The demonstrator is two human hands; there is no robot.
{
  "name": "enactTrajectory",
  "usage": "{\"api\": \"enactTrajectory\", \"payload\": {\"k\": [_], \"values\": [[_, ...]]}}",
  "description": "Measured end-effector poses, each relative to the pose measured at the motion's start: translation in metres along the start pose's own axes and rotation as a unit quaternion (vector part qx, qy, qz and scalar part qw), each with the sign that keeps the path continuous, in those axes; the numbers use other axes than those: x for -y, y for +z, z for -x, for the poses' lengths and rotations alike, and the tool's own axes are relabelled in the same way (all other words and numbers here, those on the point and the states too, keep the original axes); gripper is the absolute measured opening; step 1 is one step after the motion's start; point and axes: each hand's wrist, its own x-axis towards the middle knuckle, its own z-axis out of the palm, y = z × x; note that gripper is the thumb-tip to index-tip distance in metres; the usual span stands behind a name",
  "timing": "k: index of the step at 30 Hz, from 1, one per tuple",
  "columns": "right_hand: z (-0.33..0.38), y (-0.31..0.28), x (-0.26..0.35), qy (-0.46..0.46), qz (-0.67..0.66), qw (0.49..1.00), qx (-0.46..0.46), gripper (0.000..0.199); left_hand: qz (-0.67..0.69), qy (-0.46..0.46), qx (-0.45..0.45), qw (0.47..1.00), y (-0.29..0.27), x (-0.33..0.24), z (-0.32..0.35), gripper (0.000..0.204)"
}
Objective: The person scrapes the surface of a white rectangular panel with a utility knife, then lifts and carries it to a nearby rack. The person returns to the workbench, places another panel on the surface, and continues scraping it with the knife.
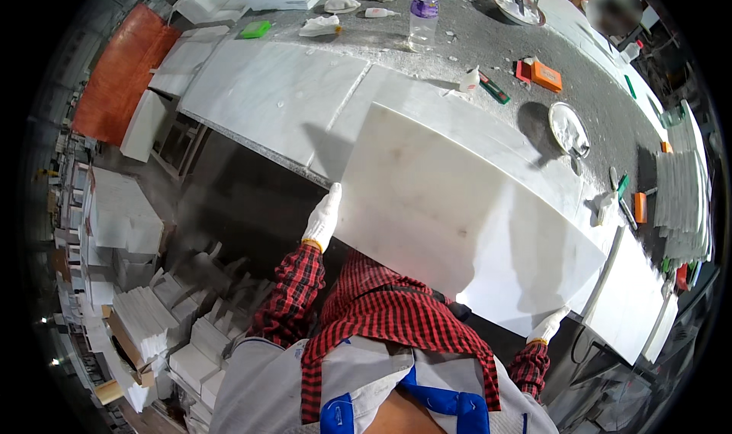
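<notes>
A large, pale stone slab [427, 198] with faint grey marks is tilted against the front of the workbench, its near edge close to my waist. My left hand [324, 217], in a white glove, grips its left edge near the lower corner. At the slab's near right corner, my gloved right hand [547, 326] holds the edge; its fingers are partly hidden. Other pale slabs [267, 99] lie along the bench front, partly covered by the held one. Just past its far edge sits a bowl [569, 128] with white paste.
On the dusty grey bench stand a plastic bottle [424, 26], a second bowl [518, 9] with tools, an orange box [546, 76] and a green-handled knife [494, 88]. Upright slabs [686, 198] stand at right. Stacked tiles [145, 323] fill the lower left. Another person is at the far right.
</notes>
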Motion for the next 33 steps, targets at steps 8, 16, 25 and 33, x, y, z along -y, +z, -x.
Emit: {"api": "enactTrajectory", "payload": {"k": [8, 16, 25, 33], "values": [[0.064, 0.019, 0.042, -0.020, -0.020, 1.000, 0.005, 0.064, 0.082, 0.068, -0.095, 0.990, 0.026, 0.024, -0.011, 0.066], [0.051, 0.026, -0.003, -0.068, -0.063, 0.995, 0.038, 0.065, 0.096, 0.084, -0.104, 0.986, -0.009, 0.020, -0.005, 0.063], [0.115, 0.070, -0.016, 0.038, -0.276, 0.948, 0.156, 0.062, 0.307, 0.054, -0.050, 0.949, -0.102, 0.033, -0.035, 0.047], [0.270, 0.230, -0.027, 0.024, -0.186, 0.954, 0.234, 0.054, 0.381, 0.098, -0.032, 0.919, -0.250, 0.058, -0.079, 0.034]]}}
